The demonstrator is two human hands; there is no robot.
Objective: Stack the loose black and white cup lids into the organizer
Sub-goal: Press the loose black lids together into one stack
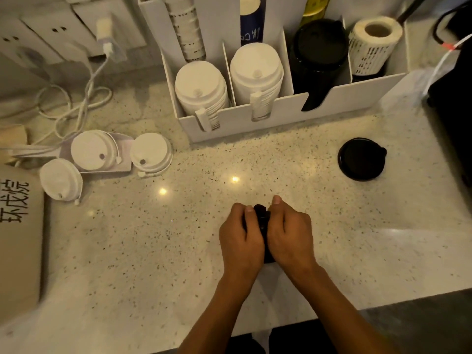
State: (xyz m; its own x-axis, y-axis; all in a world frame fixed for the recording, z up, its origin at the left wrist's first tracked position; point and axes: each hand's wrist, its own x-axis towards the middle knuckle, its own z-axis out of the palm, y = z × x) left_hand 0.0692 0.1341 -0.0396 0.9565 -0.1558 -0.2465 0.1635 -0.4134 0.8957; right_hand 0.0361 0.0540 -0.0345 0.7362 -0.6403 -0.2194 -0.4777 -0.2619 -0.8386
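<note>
Hands, left [241,238] and right [290,233], grip black lids [263,221] together over the surface [178,251]. Next, likely the organizer [281,116], black slot.

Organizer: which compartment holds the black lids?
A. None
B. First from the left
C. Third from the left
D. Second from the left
C: the black lids fill the organizer slot third from the left, right of two slots of white lids and left of a paper roll.
</note>
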